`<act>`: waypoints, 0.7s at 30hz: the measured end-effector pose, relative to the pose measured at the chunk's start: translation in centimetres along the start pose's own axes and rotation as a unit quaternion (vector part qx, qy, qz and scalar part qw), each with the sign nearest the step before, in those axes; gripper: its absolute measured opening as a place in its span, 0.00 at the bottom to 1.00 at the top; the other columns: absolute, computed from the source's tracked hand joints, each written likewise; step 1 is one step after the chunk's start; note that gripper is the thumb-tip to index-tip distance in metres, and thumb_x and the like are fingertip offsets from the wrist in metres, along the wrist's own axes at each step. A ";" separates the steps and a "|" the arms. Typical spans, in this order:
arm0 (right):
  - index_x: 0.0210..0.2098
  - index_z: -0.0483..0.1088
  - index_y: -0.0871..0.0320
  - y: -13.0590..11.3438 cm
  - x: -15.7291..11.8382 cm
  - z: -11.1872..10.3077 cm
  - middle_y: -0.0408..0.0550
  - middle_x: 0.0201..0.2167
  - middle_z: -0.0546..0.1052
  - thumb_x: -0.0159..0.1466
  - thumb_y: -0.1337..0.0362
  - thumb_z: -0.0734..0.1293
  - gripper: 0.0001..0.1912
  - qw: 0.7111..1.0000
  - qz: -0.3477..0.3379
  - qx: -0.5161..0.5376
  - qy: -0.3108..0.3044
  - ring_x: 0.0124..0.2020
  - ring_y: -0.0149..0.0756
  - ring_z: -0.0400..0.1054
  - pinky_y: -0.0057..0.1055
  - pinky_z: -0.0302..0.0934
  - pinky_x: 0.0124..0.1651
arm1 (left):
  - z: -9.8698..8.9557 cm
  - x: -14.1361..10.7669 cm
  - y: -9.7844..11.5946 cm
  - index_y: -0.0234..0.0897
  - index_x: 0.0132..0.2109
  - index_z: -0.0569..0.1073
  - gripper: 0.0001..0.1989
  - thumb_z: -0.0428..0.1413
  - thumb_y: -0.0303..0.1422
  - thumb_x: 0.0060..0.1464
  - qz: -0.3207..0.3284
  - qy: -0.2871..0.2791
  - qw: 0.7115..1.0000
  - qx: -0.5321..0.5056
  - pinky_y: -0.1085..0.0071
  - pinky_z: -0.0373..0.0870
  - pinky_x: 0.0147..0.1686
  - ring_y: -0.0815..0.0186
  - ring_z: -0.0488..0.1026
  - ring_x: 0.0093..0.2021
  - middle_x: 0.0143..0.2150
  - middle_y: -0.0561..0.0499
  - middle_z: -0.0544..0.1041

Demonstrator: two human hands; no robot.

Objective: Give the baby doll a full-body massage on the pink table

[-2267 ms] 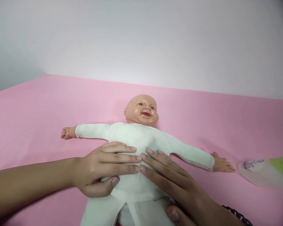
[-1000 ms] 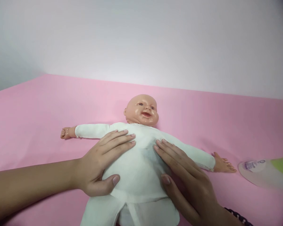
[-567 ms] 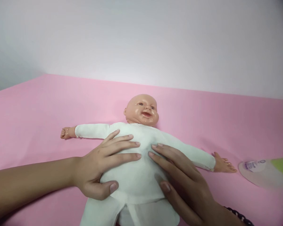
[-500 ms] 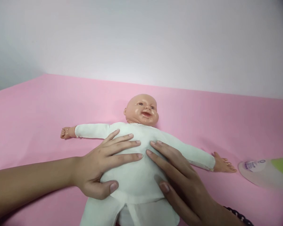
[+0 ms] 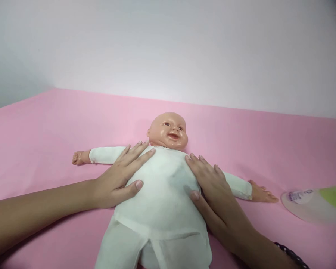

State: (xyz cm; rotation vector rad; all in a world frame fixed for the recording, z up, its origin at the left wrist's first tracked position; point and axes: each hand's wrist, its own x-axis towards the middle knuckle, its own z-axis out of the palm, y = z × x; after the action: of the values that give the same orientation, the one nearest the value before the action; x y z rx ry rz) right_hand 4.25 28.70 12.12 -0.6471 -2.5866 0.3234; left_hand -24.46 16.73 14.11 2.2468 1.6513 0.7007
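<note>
A baby doll with a white cloth body and a hard plastic head lies on its back, arms stretched out to both sides. My left hand rests flat with fingers spread on the left side of its chest, fingertips by the shoulder and neck. On the opposite side, my right hand lies over the chest edge and upper arm, its fingers extended and the thumb lower on the side. Neither hand grips anything. A greyish patch shows on the cloth near my right fingers.
The doll lies on a pink surface that meets a pale wall behind. Close to the doll's hand at right lies a clear bottle with a green part and a label, cut off by the frame. A dark braided bracelet circles my right wrist.
Both hands have slid apart from the middle of the chest, up and outward toward the shoulders. The doll's arm on the right has shifted slightly.
</note>
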 end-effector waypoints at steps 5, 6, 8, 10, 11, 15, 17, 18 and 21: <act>0.77 0.38 0.46 0.6 0.2 0.3 0.51 0.74 0.57 0.77 0.55 0.54 0.33 1.000 0.009 -0.024 0.011 0.75 0.56 0.49 0.71 0.48 0.70 | -0.1 0.0 -0.1 0.46 0.78 0.39 0.36 0.42 0.50 0.71 -0.001 -0.002 1.000 0.008 0.36 0.32 0.72 0.45 0.35 0.78 0.79 0.44 0.40; 0.77 0.39 0.46 0.6 0.2 0.2 0.51 0.74 0.57 0.77 0.55 0.54 0.33 1.000 0.006 -0.025 0.014 0.75 0.56 0.49 0.71 0.48 0.69 | -0.1 0.1 -0.1 0.46 0.78 0.39 0.36 0.42 0.50 0.71 0.002 -0.002 1.000 0.007 0.35 0.32 0.72 0.45 0.35 0.78 0.79 0.43 0.39; 0.77 0.39 0.47 0.5 0.1 0.2 0.51 0.73 0.58 0.76 0.55 0.54 0.33 1.000 -0.002 -0.023 0.021 0.75 0.56 0.49 0.73 0.48 0.68 | -0.1 0.1 -0.3 0.47 0.78 0.40 0.36 0.42 0.49 0.71 0.017 0.002 1.000 0.005 0.34 0.33 0.71 0.44 0.35 0.78 0.79 0.43 0.39; 0.76 0.41 0.49 0.4 0.1 0.1 0.53 0.72 0.60 0.76 0.56 0.55 0.33 0.999 -0.018 -0.020 0.035 0.74 0.57 0.50 0.73 0.48 0.68 | -0.2 0.1 -0.4 0.46 0.78 0.41 0.36 0.43 0.49 0.71 0.047 0.007 0.999 0.004 0.33 0.34 0.71 0.43 0.35 0.78 0.79 0.42 0.38; 0.76 0.43 0.51 0.2 0.1 0.0 0.54 0.72 0.61 0.76 0.57 0.56 0.33 0.998 -0.029 -0.017 0.044 0.74 0.56 0.51 0.73 0.48 0.69 | -0.2 0.1 -0.5 0.45 0.78 0.43 0.36 0.43 0.50 0.70 0.067 0.012 0.998 0.002 0.33 0.35 0.71 0.42 0.35 0.78 0.79 0.41 0.39; 0.71 0.56 0.59 -0.4 0.2 -0.8 0.57 0.68 0.67 0.72 0.65 0.61 0.29 0.991 -0.099 0.018 0.088 0.71 0.48 0.57 0.57 0.51 0.73 | -0.1 0.0 -0.5 0.36 0.76 0.50 0.38 0.44 0.50 0.68 0.168 0.038 0.985 0.004 0.38 0.39 0.73 0.42 0.39 0.78 0.78 0.36 0.48; 0.67 0.62 0.62 -0.8 0.1 -1.4 0.56 0.66 0.69 0.70 0.68 0.62 0.26 0.983 -0.159 0.043 0.086 0.71 0.44 0.58 0.48 0.51 0.74 | -0.2 0.0 -0.4 0.31 0.75 0.53 0.36 0.44 0.47 0.68 0.226 0.043 0.973 0.007 0.43 0.42 0.74 0.46 0.48 0.77 0.74 0.34 0.58; 0.66 0.63 0.64 -0.9 0.1 -1.6 0.56 0.66 0.69 0.70 0.70 0.62 0.25 0.977 -0.193 0.049 0.076 0.71 0.43 0.58 0.44 0.51 0.75 | -0.2 0.0 -0.2 0.29 0.74 0.54 0.35 0.44 0.45 0.68 0.254 0.044 0.966 0.006 0.46 0.44 0.75 0.48 0.53 0.75 0.72 0.34 0.62; 0.66 0.62 0.67 -1.1 0.0 -2.3 0.55 0.67 0.68 0.72 0.67 0.59 0.24 0.961 -0.272 0.047 0.027 0.72 0.41 0.56 0.39 0.50 0.75 | -0.5 0.1 0.3 0.25 0.71 0.60 0.31 0.44 0.40 0.67 0.314 0.049 0.948 0.006 0.52 0.55 0.73 0.53 0.61 0.72 0.67 0.33 0.70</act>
State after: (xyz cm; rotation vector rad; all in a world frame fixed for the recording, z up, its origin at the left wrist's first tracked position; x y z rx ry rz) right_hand 4.94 28.08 14.52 0.1004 -2.5497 0.2373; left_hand -24.50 16.73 14.72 2.8017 0.9462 0.9488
